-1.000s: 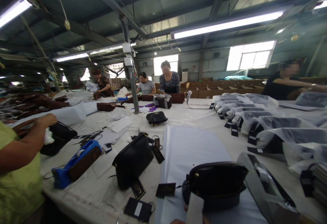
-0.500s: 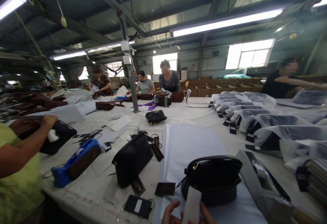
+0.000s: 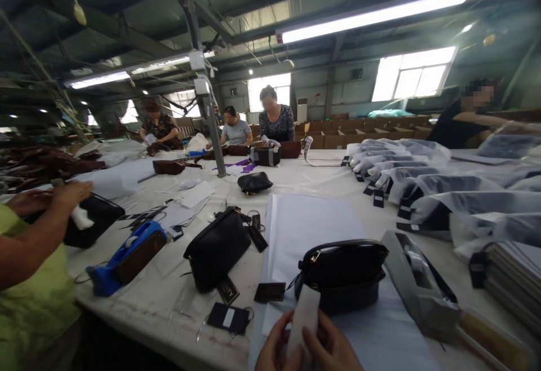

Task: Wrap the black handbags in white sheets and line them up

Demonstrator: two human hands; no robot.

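At the bottom of the head view, my left hand [image 3: 276, 344] and my right hand [image 3: 330, 341] both grip a folded strip of white paper [image 3: 305, 317]. Just beyond them stands a black handbag [image 3: 344, 278] with a gold zip pull, resting on a stack of white sheets [image 3: 315, 219]. A black tag [image 3: 269, 292] lies left of this bag. Further left, a second black bag [image 3: 217, 250] leans on the table, and another black tag [image 3: 229, 318] lies flat in front of it.
A blue tape dispenser [image 3: 127, 255] stands left, a grey one [image 3: 416, 281] right. Plastic-wrapped bags [image 3: 443, 190] line the right side, near a stack of grey sheets [image 3: 513, 286]. At the left edge a person's hands [image 3: 70, 196] hold a black bag. Other people work behind.
The view has tilted down and shifted slightly right. More of both my hands shows, closed round the paper strip, and my right fingers now press its lower part.
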